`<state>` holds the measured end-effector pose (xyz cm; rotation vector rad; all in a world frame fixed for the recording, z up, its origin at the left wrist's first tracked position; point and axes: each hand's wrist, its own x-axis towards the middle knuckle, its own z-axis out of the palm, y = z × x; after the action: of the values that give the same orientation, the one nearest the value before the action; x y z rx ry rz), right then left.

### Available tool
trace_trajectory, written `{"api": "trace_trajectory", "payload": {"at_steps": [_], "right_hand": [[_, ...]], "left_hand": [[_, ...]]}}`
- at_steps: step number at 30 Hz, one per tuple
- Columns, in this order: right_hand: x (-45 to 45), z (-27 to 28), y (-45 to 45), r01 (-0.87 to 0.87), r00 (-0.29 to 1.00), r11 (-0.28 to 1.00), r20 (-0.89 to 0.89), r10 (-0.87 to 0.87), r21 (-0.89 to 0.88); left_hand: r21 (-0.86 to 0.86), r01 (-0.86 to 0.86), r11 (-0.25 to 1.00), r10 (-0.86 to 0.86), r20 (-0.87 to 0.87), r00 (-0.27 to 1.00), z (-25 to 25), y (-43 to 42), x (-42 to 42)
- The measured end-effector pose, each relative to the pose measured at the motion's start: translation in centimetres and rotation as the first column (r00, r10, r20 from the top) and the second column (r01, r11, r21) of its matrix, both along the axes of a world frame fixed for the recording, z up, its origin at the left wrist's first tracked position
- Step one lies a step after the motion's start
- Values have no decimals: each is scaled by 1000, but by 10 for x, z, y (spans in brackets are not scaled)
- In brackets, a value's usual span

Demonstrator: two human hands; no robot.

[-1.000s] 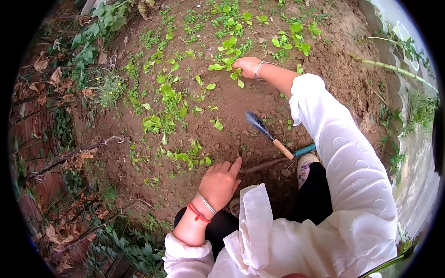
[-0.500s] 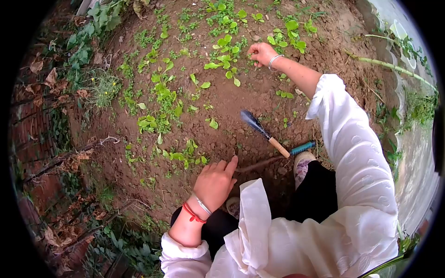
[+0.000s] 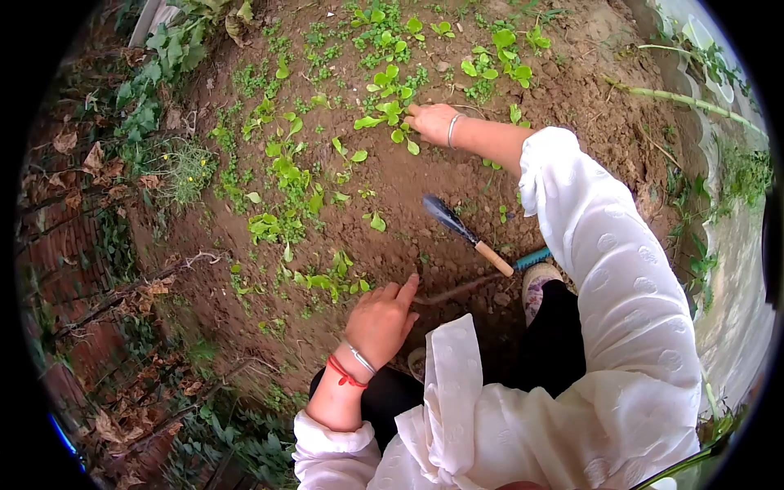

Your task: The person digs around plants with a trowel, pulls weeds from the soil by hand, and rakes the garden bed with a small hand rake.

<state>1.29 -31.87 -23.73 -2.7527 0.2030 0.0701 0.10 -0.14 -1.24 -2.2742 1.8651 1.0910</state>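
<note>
Nearest me, at six o'clock, the left hand [image 3: 380, 320] hangs palm down above the knee, index finger reaching toward one o'clock and the others loosely curled beside it; I see nothing in its grasp. Just beyond, at three o'clock, lies a trowel [image 3: 467, 234] (stiff, I expect, and best taken by its wooden handle).

Farther out, at twelve o'clock, the seedling [image 3: 390, 108] stands in the bare soil [image 3: 408, 175], just beside the other hand. I judge it light, soft and easily bruised, with leaves that would tear before they bent back; I'd hold it low, at the stem base, with little squeeze.

The right hand [image 3: 431, 124] meets it from the three o'clock side, back of the hand up, its forearm running in from the sleeve [image 3: 545, 163] at two o'clock. Leaves hide the fingertips, so I can't tell whether they pinch a stem or merely touch it.
</note>
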Motion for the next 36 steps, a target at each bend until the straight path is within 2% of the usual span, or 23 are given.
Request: {"api": "trace_trajectory", "payload": {"at_steps": [3, 4, 5, 7, 9, 10, 13, 17, 21, 24, 27, 28, 31, 32, 35, 36], "right_hand": [[10, -5, -11, -110, 989, 992, -103, 104, -58], [11, -2, -22, -125, 983, 992, -137, 122, -11], [9, -1, -28, 9, 998, 999, -62, -11, -31], [12, 2, -48, 297, 955, 951, -19, -297, 84], [15, -4, -64, 427, 904, 888, -47, -425, 172], [18, -3, -65, 420, 907, 877, -79, -414, 232], [28, -4, -45, 287, 957, 929, -21, -290, 233], [37, -4, -31, 352, 935, 912, -42, -351, 212], [38, -16, -38, 308, 948, 928, 16, -318, 211], [37, -39, -50, 380, 886, 835, 103, -452, 397], [27, -17, -62, 592, 687, 641, 109, -718, 489], [26, -19, -71, 597, 663, 651, 168, -729, 470], [28, -23, -80, 622, 674, 660, 141, -725, 421], [29, -21, -80, 592, 757, 718, 54, -652, 367], [34, -9, -55, 510, 839, 832, 89, -537, 218], [36, 14, -49, 481, 877, 863, -91, -472, 153]], "left_hand": [[-13, -5, 1000, 5, -7, 1000, -3, 3, 3], [-17, -9, 1000, 9, -11, 1000, -3, 5, 4], [-13, -7, 1000, 7, 2, 1000, -2, 7, 5], [-6, -9, 1000, 10, 28, 1000, 1, 8, 4], [-8, -10, 1000, 10, 25, 1000, 7, 5, 2], [-9, -8, 1000, 8, 25, 1000, 9, 3, 1], [-38, 2, 999, -1, 30, 1000, 7, 2, -2], [-18, -14, 1000, 14, 19, 1000, 4, 0, -1], [9, -14, 1000, 14, 20, 1000, 4, 0, -1], [17, -13, 1000, 13, 13, 1000, 2, -1, -2], [11, -16, 1000, 16, 11, 1000, 0, 0, 0], [9, -15, 1000, 15, 9, 1000, -2, 0, 0], [23, -9, 1000, 8, 7, 1000, 3, -3, -2], [25, -6, 1000, 6, 7, 1000, 4, -4, -3], [35, -13, 999, 13, 7, 1000, 7, -5, -4], [39, -23, 999, 23, 3, 1000, 7, -5, -4]]}}
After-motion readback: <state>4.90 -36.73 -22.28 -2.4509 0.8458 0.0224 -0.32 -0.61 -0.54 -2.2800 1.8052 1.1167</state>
